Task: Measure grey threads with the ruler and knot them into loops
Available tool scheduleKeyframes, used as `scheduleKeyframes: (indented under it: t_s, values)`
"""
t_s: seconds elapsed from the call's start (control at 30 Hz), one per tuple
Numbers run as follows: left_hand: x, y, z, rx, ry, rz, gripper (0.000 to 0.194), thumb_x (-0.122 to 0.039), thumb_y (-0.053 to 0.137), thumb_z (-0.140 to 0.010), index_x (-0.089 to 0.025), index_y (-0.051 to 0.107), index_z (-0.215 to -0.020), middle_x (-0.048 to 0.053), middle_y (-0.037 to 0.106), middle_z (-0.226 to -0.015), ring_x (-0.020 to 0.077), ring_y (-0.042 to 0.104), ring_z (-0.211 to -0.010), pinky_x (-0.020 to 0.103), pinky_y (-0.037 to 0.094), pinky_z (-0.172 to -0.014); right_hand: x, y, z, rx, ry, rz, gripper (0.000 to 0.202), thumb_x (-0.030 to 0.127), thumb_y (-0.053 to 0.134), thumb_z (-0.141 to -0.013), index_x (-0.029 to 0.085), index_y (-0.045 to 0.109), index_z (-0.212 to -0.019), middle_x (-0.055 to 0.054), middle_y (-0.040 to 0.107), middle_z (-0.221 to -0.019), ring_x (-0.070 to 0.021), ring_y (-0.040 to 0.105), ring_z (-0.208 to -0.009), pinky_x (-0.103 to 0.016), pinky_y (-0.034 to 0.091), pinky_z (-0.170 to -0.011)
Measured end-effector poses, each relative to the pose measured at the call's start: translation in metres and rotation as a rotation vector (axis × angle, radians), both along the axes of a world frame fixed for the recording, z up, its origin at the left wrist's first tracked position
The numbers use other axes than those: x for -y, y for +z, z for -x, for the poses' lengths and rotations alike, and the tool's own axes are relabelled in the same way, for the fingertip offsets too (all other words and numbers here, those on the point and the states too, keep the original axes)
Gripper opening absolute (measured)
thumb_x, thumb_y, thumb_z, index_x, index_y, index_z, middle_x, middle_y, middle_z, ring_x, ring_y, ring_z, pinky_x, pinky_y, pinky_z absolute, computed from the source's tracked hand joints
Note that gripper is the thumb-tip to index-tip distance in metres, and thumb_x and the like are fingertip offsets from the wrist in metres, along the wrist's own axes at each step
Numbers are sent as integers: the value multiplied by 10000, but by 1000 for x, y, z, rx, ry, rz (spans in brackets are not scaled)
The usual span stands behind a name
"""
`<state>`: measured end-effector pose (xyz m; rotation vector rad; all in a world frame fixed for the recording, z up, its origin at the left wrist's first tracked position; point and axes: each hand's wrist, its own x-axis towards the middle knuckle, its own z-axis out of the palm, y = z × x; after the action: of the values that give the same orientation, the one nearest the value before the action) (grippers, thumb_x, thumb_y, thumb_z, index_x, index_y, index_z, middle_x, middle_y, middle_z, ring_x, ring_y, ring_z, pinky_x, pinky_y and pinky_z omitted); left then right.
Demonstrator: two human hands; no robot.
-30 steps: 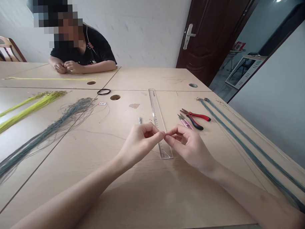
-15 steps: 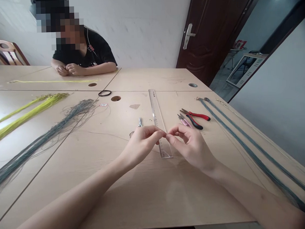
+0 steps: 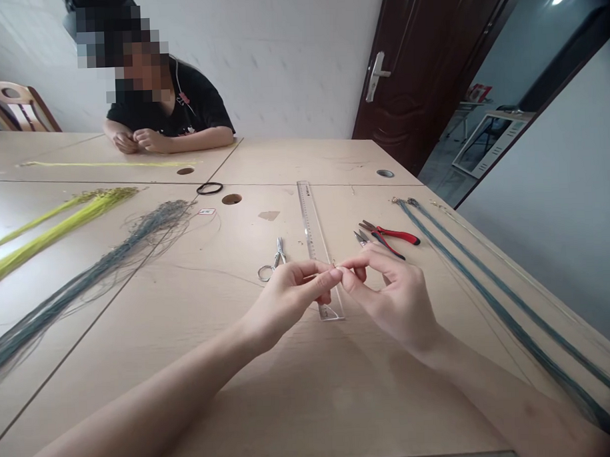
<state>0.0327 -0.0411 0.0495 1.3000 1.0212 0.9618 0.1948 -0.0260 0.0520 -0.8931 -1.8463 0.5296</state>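
Observation:
Over the clear plastic ruler [image 3: 309, 218], my left hand [image 3: 292, 299] is closed in a pinch, thumb against forefinger. My right hand [image 3: 392, 289] pinches from the other side, and the fingertips of both hands meet. A tiny gold-coloured piece [image 3: 333, 262] peeks out above the fingertips; what else they hold is hidden. Small silver scissors [image 3: 277, 257] lie just beyond my left hand. Beyond my right hand are pliers with red and black handles [image 3: 398, 236] and pointed thread snips [image 3: 360, 237], partly covered by that hand.
Left on the table lie bundles of yellow cords [image 3: 65, 230] and blue-grey cords [image 3: 110, 258]. More blue-grey cords [image 3: 487, 292] run along the right edge. A black ring [image 3: 210, 188] lies near a cable hole [image 3: 232, 199]. Across the table sits a person [image 3: 195, 105], hands together.
Both hands have shifted slightly down, and my right hand has turned at the wrist. The scissors show more fully, the snips less. The gold-coloured piece now shows at the fingertips.

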Motion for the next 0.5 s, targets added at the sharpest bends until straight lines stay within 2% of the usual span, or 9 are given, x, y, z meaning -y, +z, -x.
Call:
scheduleKeyframes:
  t_s: [0.1, 0.23, 0.37, 0.5]
  values:
    - [-1, 0, 0, 0, 16, -32, 305, -398, 582, -837, -130, 599, -693, -20, 504, -613, 82, 426, -590, 231, 298, -549, 1, 1, -2, -49, 17, 127, 94, 184, 620, -812, 208, 644, -724, 48, 521, -626, -113, 501, -637, -272, 390, -645]
    - [-3, -1, 2, -3, 25, -70, 291, -391, 597, -834, -136, 589, -694, -16, 523, -642, 95, 469, -649, 237, 346, -611, -1, 0, -2, -111, 90, 283, 100, 234, 610, -844, 219, 653, -755, 47, 606, -691, -110, 552, -676, -247, 413, -632]
    - [-2, 0, 3, -44, 27, -141, 248, -370, 559, -863, -148, 575, -754, -29, 517, -627, 92, 468, -626, 240, 353, -608, -3, -2, 0, -88, 107, 274, 105, 229, 591, -854, 212, 637, -761, 51, 593, -689, -104, 554, -679, -234, 414, -630]
    - [1, 2, 4, -181, 38, -239, 217, -327, 500, -886, -158, 559, -763, -36, 484, -602, 94, 439, -582, 243, 333, -553, -3, -4, 0, -10, 78, 222, 101, 196, 580, -848, 200, 613, -753, 52, 552, -665, -101, 530, -647, -236, 397, -615]
